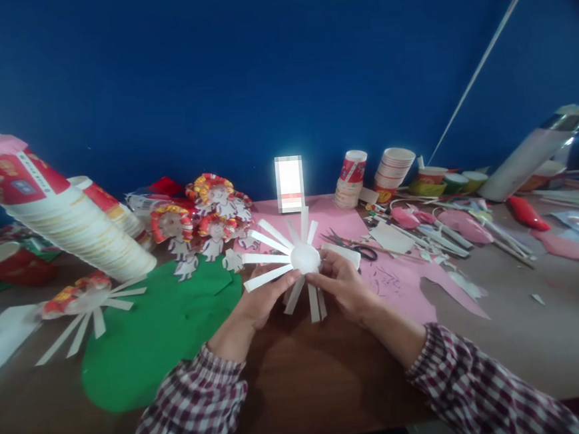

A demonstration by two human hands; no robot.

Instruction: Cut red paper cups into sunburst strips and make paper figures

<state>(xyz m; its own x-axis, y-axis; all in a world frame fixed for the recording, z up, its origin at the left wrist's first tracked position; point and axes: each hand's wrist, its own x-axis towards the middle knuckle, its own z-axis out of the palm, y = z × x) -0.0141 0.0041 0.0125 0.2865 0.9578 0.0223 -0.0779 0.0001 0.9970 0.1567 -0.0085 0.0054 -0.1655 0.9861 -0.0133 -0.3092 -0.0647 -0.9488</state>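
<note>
Over the desk (327, 378), both hands pinch a cut cup

The cup (305, 259) is held up in the middle of the view, its round white centre facing back towards the sleeves and its strips (267, 261) fanned out around it. Fingers of the left hand (263, 299) are closed on the lower left of the centre, thumb in front. Those of the right hand (348, 286) pinch the lower right edge, thumb and forefinger close together; whether they grip the centre's rim or the root of a strip, I cannot tell.

A light touch seems best: the card looks thin and would probably crease under a hard squeeze. The left hand can steady the centre while the right handles one strip at a time, near its root, so that the neighbours stay flat. Upper-left strips stand out straight and a few point down between the hands. Any strips behind the right hand are hidden, so a small turn of the cup would help in checking them.

Scissors (353, 247) lie just beyond the right hand, by the pink sheet (400, 292); a strip could snag there if the cup dips.
</note>
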